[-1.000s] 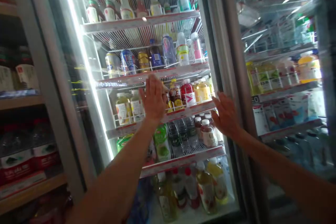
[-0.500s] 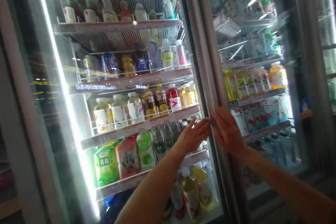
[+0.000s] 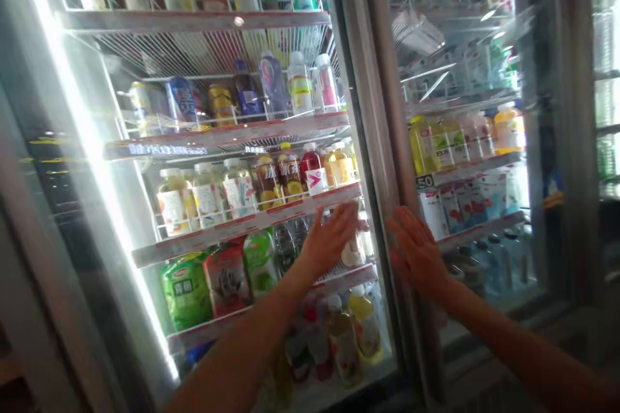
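Note:
A glass-fronted drinks fridge [image 3: 372, 142] fills the view, its two doors meeting at a metal frame in the middle. My left hand [image 3: 329, 239] is stretched flat in front of the left glass, fingers extended, a little left of that frame. Its fingers are slightly blurred, and I cannot tell whether they touch the glass. Against the right door's metal edge, my right hand [image 3: 417, 250] lies with straight fingers. Neither hand holds anything. Behind the left hand, bottles of dark tea [image 3: 289, 173] and a red drink bottle [image 3: 314, 169] stand on a shelf.
Green and red pouches [image 3: 186, 290] stand on a lower shelf, with bottles [image 3: 364, 322] below them. Cans [image 3: 181, 100] sit higher up. A bright light strip [image 3: 82, 129] runs down the left side. Behind the right glass are yellow bottles [image 3: 423, 145] and cartons [image 3: 467, 200].
My left hand has moved left, away from the middle frame and from my right hand. The right hand stays at the door edge. The view has shifted slightly.

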`<action>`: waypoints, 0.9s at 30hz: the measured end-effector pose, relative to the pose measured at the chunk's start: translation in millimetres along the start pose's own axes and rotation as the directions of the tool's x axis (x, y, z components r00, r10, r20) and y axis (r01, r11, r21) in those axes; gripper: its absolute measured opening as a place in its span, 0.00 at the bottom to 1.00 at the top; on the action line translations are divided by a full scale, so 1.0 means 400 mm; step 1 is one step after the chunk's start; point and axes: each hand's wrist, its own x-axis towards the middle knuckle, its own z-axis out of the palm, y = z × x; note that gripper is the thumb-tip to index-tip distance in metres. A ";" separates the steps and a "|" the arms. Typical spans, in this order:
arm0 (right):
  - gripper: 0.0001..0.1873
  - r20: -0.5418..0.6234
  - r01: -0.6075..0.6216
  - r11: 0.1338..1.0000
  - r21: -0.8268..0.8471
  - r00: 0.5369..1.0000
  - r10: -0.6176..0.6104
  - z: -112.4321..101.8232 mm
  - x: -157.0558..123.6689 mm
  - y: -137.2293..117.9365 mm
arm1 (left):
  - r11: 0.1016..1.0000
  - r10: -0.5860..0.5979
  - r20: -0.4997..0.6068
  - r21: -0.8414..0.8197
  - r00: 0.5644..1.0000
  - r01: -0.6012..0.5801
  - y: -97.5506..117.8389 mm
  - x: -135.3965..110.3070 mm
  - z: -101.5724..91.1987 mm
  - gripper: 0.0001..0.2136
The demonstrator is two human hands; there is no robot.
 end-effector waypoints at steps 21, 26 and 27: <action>0.35 0.057 0.028 0.996 0.080 0.998 -0.033 0.108 0.036 -0.161 | 0.992 -0.103 -0.031 0.074 0.994 0.105 -0.130 -0.244 -0.068 0.19; 0.35 0.048 0.055 0.993 0.104 0.997 -0.060 0.119 0.054 -0.188 | 0.958 0.286 0.047 -0.014 0.957 -0.286 -0.132 -0.303 -0.082 0.19; 0.35 0.057 0.071 0.992 0.109 0.995 -0.077 0.120 0.056 -0.192 | 0.942 0.336 0.067 -0.025 0.939 -0.335 -0.135 -0.312 -0.084 0.19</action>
